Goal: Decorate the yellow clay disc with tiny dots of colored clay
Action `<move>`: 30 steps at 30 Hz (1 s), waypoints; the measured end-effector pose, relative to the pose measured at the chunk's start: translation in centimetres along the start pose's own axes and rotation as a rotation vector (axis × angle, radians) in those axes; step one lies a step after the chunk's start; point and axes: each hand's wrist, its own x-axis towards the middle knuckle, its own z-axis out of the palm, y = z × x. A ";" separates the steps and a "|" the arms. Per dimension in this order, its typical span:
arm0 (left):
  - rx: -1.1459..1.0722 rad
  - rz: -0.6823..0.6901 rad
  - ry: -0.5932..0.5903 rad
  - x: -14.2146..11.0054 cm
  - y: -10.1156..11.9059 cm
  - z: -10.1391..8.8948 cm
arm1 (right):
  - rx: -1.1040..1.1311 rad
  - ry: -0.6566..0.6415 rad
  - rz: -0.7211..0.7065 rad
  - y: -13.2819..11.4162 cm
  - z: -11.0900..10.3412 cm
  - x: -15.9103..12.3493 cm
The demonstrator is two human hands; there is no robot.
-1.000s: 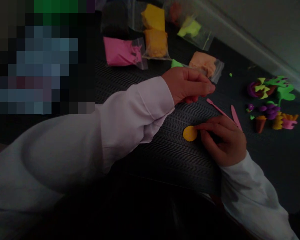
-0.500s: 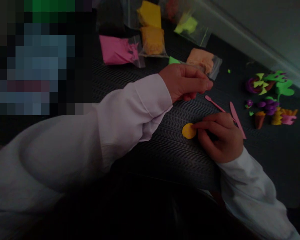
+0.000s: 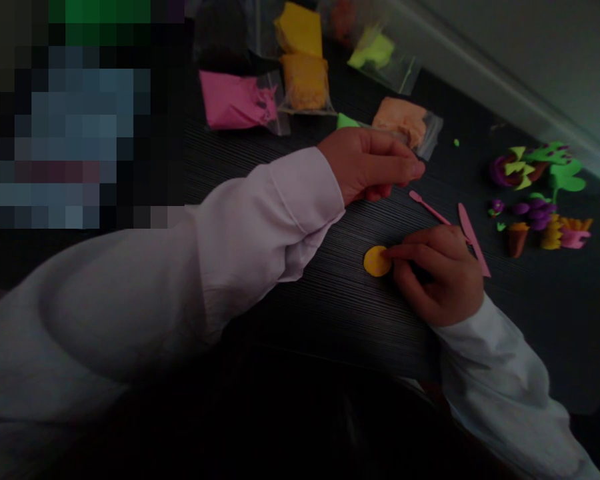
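Observation:
A flat yellow disc of modelling clay [image 3: 377, 262] lies on the dark table. My right hand [image 3: 440, 275] rests beside it, fingers curled and pressed together, with the fingertips at the disc's right edge. Above and to the left, my left hand [image 3: 373, 163] is raised over the table, closed with thumb and fingers pinched; whatever they may hold is hidden. Two pink clay tools lie past my right hand: a thin stick [image 3: 430, 207] and a knife [image 3: 473, 237], partly covered by the hand.
Bags of pink clay [image 3: 230, 100], orange-yellow clay [image 3: 305, 80], lime clay [image 3: 373, 52] and peach clay [image 3: 400, 119] lie along the back. Several small clay models, including purple grapes [image 3: 539, 212] and a pink cup of fries [image 3: 575, 233], stand at the right. A pale ledge [image 3: 480, 80] borders the table.
Almost nothing differs. The disc and my right hand appear shifted very slightly left, along with the models at the right; my left hand keeps its pose.

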 end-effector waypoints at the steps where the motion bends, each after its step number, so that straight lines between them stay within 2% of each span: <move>1: 0.006 -0.012 0.014 0.0 0.0 0.0 | 0.003 0.002 0.000 0.0 0.0 0.0; 7: 0.004 0.026 -0.017 0.1 -0.1 0.0 | 0.027 0.041 0.025 -0.1 -0.2 -0.2; 15: 0.001 0.021 -0.033 0.3 -0.2 -0.2 | -0.013 0.054 -0.039 0.1 0.2 0.1; 18: -0.007 0.021 -0.022 0.3 -0.2 -0.1 | 0.006 0.073 -0.023 0.0 0.1 0.0; 26: -0.006 0.051 -0.035 0.1 -0.5 -0.2 | 0.011 0.409 0.146 1.0 0.0 -0.2; 30: 0.068 0.036 -0.104 0.1 -0.7 -0.4 | -0.046 0.555 0.189 1.0 -0.2 0.9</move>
